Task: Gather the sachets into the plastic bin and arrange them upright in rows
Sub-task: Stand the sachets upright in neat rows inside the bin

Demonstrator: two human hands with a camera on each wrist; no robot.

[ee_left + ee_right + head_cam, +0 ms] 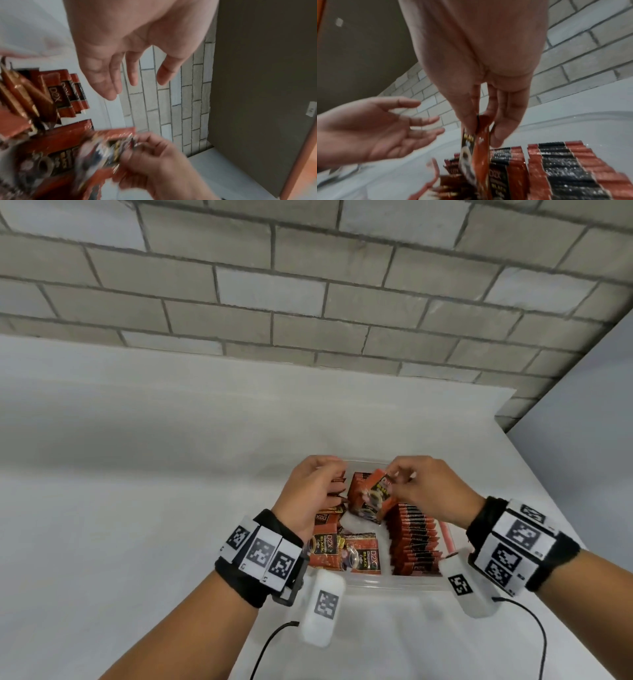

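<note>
A clear plastic bin (pixel 376 584) sits on the white table and holds red-and-black coffee sachets. A row of upright sachets (pixel 414 539) (pixel 556 169) fills its right side. Loose sachets (pixel 359 556) lie flat at the front left, and a few more upright sachets (pixel 68 92) stand at the far left. My right hand (pixel 400 479) (pixel 481 112) pinches a sachet (pixel 371 498) (pixel 477 148) by its top edge above the bin's middle. It hangs tilted. My left hand (pixel 320 486) (pixel 123 75) hovers over the bin's left side, fingers straight, holding nothing.
A grey brick wall (pixel 308 285) runs behind the table (pixel 137 474). A plain grey wall (pixel 589 422) closes in the right side near the table's right edge. Black cables (pixel 270 645) trail from both wrist cameras near the front.
</note>
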